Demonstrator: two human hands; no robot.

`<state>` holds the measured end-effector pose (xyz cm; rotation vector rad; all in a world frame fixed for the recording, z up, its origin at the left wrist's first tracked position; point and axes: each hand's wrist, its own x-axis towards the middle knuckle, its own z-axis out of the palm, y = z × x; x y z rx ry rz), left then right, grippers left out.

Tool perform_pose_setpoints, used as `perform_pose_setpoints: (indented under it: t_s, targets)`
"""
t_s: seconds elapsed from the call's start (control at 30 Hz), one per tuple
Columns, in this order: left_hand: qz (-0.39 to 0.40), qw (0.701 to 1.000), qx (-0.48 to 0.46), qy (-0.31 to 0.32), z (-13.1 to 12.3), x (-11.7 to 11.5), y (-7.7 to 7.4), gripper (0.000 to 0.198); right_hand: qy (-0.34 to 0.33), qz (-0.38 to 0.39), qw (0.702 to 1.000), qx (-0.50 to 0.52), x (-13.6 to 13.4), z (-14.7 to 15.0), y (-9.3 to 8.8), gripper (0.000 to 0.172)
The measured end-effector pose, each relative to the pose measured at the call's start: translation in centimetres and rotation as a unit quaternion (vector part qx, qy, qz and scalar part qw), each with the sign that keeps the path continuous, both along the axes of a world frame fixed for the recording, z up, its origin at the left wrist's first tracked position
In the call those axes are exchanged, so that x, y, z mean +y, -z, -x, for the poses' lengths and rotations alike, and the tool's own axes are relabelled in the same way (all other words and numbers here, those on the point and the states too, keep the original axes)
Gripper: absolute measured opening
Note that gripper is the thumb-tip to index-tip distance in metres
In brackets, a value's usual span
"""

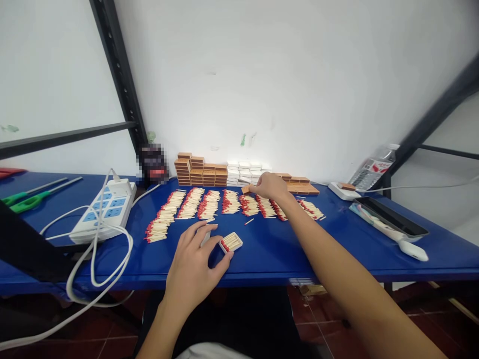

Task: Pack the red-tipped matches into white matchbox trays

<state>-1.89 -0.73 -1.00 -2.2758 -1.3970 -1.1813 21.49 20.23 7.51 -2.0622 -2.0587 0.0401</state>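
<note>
A long blue table (262, 254) is set against a white wall (299, 75), with black metal shelf posts (119, 85) at either side. Near its left end a white power strip with blue sockets (107, 209) is laid, its white cable (97, 259) looped over the front edge. Along the back edge stacks of brown and white cardboard matchboxes (209, 172) are piled. Just in front of them, heaps of red-tipped wooden matches (209, 204) are spread in a row across the middle. Towards the right end a clear plastic water bottle (372, 172) is propped at the back edge.

The right hand (270, 187) is stretched to the back of the table, above the heaps. Its fingers are closed on a small brown matchbox sleeve (246, 189), which is held just in front of the stacks. The left hand (196, 264) is laid flat near the front edge, fingers spread apart and clamped on nothing. Its thumb is set against a small open white matchbox tray filled with matches (231, 242). A single loose match (249, 222) is seen between the tray and the heaps.
</note>
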Motion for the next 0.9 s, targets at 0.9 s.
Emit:
perform_pose_setpoints:
  t_s: [0.9]
  targets:
    - [-0.017,1.000,-0.004,-0.012,-0.1,0.1,0.0,0.018,0.045,0.010,0.997,0.058,2.8,0.4,2.5,0.061]
